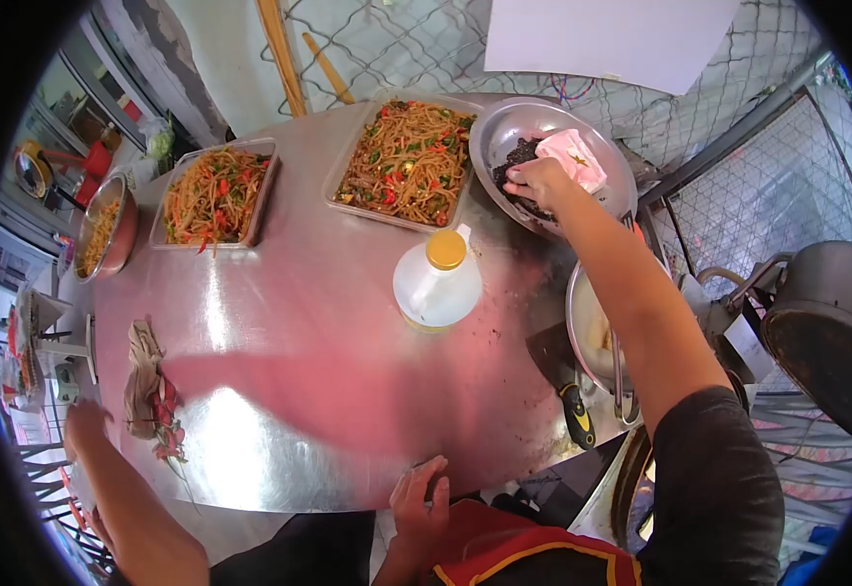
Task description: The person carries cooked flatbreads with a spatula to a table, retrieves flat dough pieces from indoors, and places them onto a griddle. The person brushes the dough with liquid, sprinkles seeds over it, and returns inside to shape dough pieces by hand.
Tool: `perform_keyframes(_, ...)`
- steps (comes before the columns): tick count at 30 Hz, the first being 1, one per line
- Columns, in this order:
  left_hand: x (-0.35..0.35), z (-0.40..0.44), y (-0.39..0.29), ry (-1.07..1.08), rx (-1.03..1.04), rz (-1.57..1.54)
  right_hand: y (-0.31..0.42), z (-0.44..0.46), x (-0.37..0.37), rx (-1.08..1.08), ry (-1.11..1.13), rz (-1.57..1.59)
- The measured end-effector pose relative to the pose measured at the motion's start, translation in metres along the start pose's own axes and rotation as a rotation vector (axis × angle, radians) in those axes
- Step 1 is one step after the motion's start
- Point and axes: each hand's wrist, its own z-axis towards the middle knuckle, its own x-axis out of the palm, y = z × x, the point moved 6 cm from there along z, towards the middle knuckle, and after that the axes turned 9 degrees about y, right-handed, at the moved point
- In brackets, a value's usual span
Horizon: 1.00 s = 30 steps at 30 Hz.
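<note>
My right hand [535, 184] reaches into a metal bowl [613, 202] at the back right. Its fingers are pinched together at a heap of dark, crumbly food [521, 152]. A folded pink and white piece [574, 156], perhaps cloth or a packet, lies in the same bowl just beyond the hand. My left hand [421, 496] rests at the table's front edge, fingers loosely stretched and thumb apart, holding nothing. A clear container of noodles with vegetables [401, 156] stands left of the bowl. Nearer me is a white plastic jug with a yellow cap [436, 288].
A second noodle container [216, 200] and a noodle bowl [103, 230] stand at left. A crumpled brown bag [143, 376] lies near another person's arm [143, 518]. At right are a pan [582, 322], a black-yellow handle [576, 415] and a large pot [826, 322].
</note>
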Motion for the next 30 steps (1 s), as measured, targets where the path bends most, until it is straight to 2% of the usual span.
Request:
perform_keyframes(4,0.004,-0.003,-0.007,0.034,0.005,-0.017,0.016,-0.014,-0.012,-0.061,-0.097,0.371)
perform_keyframes(9,0.017,-0.009,-0.02,0.103,0.002,-0.062,0.055,-0.069,-0.019,-0.139,0.133,0.444)
perform_keyframes(11,0.022,-0.01,-0.036,0.131,0.103,0.01,0.056,-0.095,-0.031,-0.155,0.215,0.531)
perform_keyframes(13,0.031,-0.009,-0.051,0.168,0.186,0.046,0.05,-0.128,-0.047,-0.151,0.314,0.611)
perform_keyframes(15,0.044,-0.014,-0.066,0.231,0.241,0.041,0.037,-0.189,-0.072,-0.153,0.211,0.649)
perform_keyframes(19,0.079,-0.029,-0.098,0.344,0.26,0.033,-0.036,-0.289,-0.148,-0.243,0.18,0.662)
perform_keyframes(24,0.131,-0.056,-0.135,0.488,0.339,0.049,-0.183,-0.393,-0.281,-0.171,-0.163,0.691)
perform_keyframes(25,0.142,-0.063,-0.143,0.518,0.334,0.057,-0.207,-0.42,-0.311,-0.118,-0.295,0.691)
perform_keyframes(28,0.178,-0.086,-0.16,0.592,0.371,0.085,-0.284,-0.49,-0.425,-0.183,-0.545,0.709)
perform_keyframes(29,0.191,-0.093,-0.166,0.613,0.405,0.092,-0.305,-0.512,-0.465,-0.225,-0.534,0.659)
perform_keyframes(30,0.203,-0.101,-0.171,0.632,0.438,0.098,-0.321,-0.543,-0.498,-0.244,-0.733,0.694)
